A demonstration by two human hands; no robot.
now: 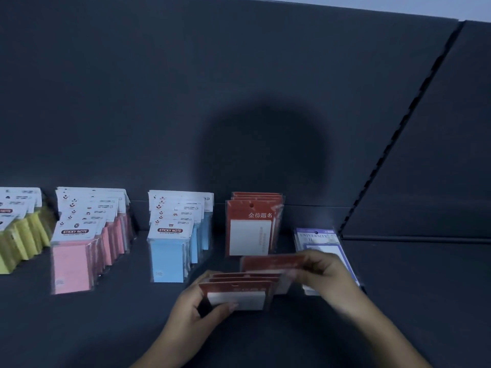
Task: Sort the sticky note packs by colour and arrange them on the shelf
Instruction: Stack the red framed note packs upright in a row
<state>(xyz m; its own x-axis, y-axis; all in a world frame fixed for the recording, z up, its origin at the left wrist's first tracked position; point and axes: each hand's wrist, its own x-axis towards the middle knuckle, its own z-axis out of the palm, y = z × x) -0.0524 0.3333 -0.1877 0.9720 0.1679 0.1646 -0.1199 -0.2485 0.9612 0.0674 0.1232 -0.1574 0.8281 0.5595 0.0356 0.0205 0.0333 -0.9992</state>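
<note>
Red sticky note packs in clear wrap [236, 290]: a fanned stack gripped by the left hand [191, 306] at the front of the dark shelf [106, 328].
Right hand [326, 272] fingers pinch one blurred red pack [271, 262] just before the standing red row [252, 227]. Judged best seated upright, face forward, square against that row and clear of the blue row [172, 248].

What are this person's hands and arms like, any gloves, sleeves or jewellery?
No gloves: the left hand and right hand are bare, with no rings or watch showing. Both forearms are uncovered to the picture's edge, so no sleeves in view. The right hand is blurred, so small details may escape.
</note>
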